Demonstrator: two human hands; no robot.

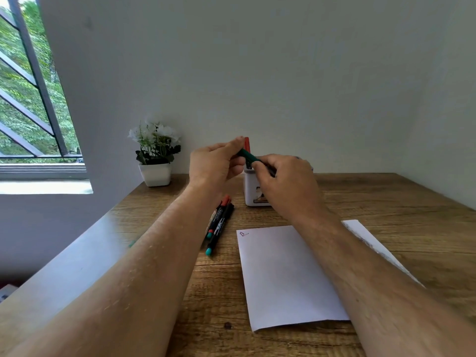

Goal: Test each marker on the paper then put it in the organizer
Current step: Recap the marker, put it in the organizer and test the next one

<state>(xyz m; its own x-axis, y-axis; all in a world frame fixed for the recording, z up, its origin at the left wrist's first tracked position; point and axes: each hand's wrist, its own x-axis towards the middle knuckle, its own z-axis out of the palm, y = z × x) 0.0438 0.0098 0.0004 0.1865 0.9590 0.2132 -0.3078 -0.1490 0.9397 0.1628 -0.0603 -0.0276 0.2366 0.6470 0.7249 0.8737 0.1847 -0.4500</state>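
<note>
At frame centre, the left hand [216, 161] pinches the cap end of a green marker [247, 155] and the right hand [283, 176] grips its barrel, above the white organizer [253, 194] — light, rigid, smooth plastic, probably best held mid-barrel. Paper [286, 276] lies lower right.
</note>
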